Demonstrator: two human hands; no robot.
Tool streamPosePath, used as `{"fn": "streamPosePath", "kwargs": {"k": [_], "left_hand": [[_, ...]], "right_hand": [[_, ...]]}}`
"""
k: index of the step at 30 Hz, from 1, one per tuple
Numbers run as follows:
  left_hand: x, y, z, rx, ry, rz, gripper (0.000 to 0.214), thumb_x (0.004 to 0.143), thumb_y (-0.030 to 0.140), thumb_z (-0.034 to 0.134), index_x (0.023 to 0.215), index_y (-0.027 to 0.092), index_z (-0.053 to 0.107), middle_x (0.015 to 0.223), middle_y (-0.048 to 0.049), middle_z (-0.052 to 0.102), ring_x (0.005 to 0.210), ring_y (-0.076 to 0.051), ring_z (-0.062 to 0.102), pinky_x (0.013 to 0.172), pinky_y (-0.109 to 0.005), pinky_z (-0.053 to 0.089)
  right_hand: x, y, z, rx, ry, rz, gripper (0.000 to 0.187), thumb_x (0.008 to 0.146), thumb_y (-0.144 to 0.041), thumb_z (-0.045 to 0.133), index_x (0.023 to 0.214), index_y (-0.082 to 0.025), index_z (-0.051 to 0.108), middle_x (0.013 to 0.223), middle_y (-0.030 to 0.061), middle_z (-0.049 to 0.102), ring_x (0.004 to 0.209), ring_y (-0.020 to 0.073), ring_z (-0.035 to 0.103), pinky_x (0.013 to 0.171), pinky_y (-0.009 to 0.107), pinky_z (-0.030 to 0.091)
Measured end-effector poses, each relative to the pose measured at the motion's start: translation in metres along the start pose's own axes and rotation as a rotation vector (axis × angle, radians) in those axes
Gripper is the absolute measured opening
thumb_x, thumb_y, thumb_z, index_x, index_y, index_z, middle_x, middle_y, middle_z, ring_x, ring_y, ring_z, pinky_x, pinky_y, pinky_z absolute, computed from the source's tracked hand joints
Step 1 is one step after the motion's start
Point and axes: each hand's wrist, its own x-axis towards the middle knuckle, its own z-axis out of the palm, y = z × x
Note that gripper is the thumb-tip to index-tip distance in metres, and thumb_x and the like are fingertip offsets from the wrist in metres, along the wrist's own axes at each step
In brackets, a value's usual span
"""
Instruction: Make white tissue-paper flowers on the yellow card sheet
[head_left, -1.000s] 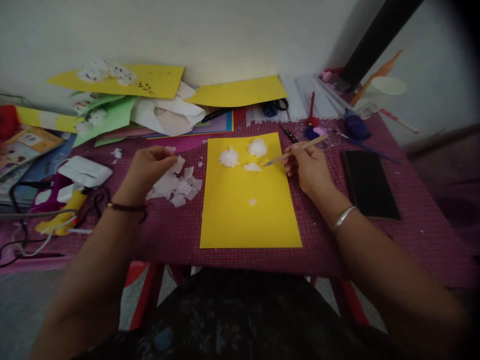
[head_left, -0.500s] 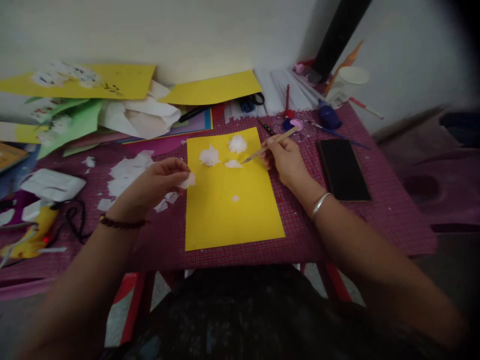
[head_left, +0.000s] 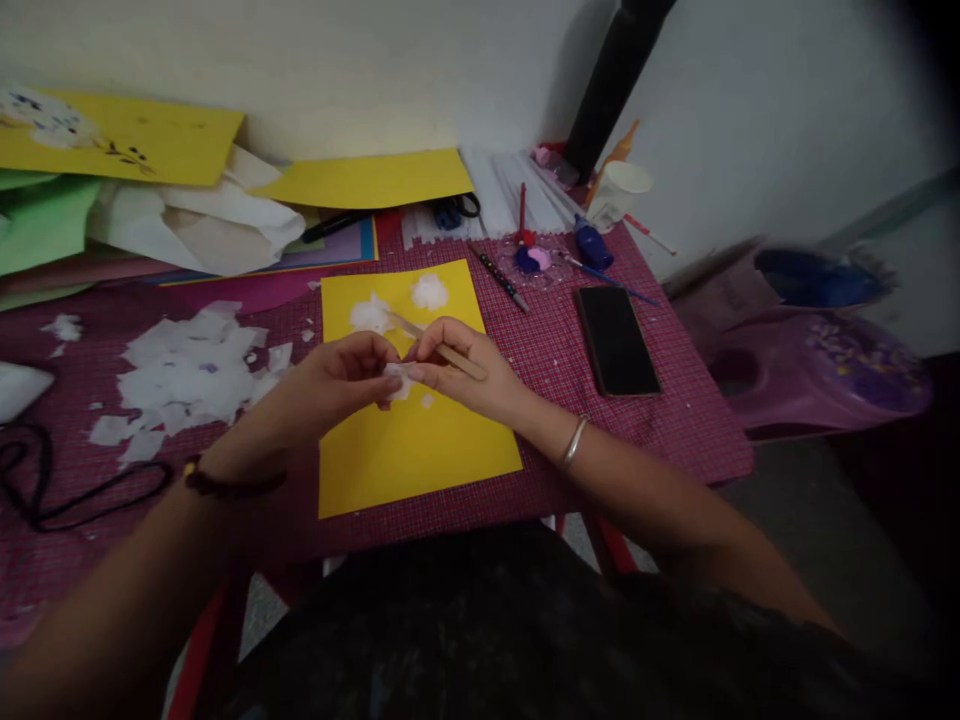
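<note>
My left hand [head_left: 349, 375] pinches a small piece of white tissue paper [head_left: 400, 383] above the yellow sheet [head_left: 405, 465]. Its fingertips meet those of my right hand [head_left: 469, 370], which also touches the paper. A thin flat wooden stick [head_left: 461, 361] lies across the fingers of my right hand, held there. Two white tissue puffs [head_left: 430, 291] sit on the upper part of the sheet, and a small pale scrap [head_left: 427, 400] lies near its middle. My hands hide the spot where a third white piece lay.
Loose tissue squares [head_left: 187, 370] lie in a heap on the left. To the right are a black phone [head_left: 619, 340], a beaded pen [head_left: 499, 278], a paint palette [head_left: 534, 260] and a blue bottle [head_left: 591, 243]. Scissors [head_left: 456, 210] and coloured papers stand at the back; a black cord [head_left: 90, 505] lies at left.
My right hand has moved from the sheet's upper right edge toward my left hand, bringing the stick along. Both hands now meet at the tissue piece. The view has swung to the right.
</note>
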Motion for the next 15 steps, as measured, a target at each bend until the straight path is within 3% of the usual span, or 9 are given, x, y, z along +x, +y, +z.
{"fn": "streamPosePath", "kwargs": {"k": [5,9,12,15], "left_hand": [[0.005,-0.011,0.000,-0.057,-0.025,0.002,0.030,0.068,0.034,0.085,0.086,0.026,0.063,0.070,0.0024,0.063,0.059,-0.013,0.057,0.055,-0.026,0.047],[-0.001,-0.022,-0.015,0.128,-0.062,-0.038,0.030,0.071,0.038,0.082,0.092,0.025,0.065,0.067,0.0034,0.059,0.057,-0.014,0.053,0.053,-0.026,0.042],[-0.005,-0.021,-0.024,0.384,0.069,-0.010,0.040,0.066,0.047,0.084,0.097,0.024,0.072,0.084,-0.0032,0.071,0.070,-0.019,0.061,0.060,-0.029,0.047],[-0.001,-0.013,-0.021,0.425,0.170,0.054,0.046,0.068,0.057,0.082,0.098,0.023,0.077,0.102,-0.0088,0.077,0.085,-0.023,0.066,0.070,-0.031,0.050]], "right_hand": [[0.003,0.004,-0.001,-0.059,0.077,-0.029,0.031,0.085,-0.031,0.083,0.084,-0.027,0.052,0.078,-0.0037,0.057,0.073,0.0158,0.050,0.069,0.031,0.045],[0.005,0.004,-0.004,-0.059,0.117,-0.006,0.023,0.087,-0.021,0.074,0.084,-0.027,0.051,0.078,-0.0036,0.057,0.074,0.0160,0.052,0.070,0.031,0.047],[0.005,0.004,-0.005,-0.067,0.127,0.004,0.025,0.086,-0.022,0.075,0.084,-0.027,0.050,0.079,-0.0035,0.058,0.075,0.0164,0.054,0.072,0.031,0.049],[0.005,0.005,-0.005,-0.098,0.119,-0.010,0.025,0.088,-0.023,0.075,0.084,-0.027,0.050,0.079,-0.0037,0.058,0.074,0.0159,0.053,0.072,0.031,0.048]]}}
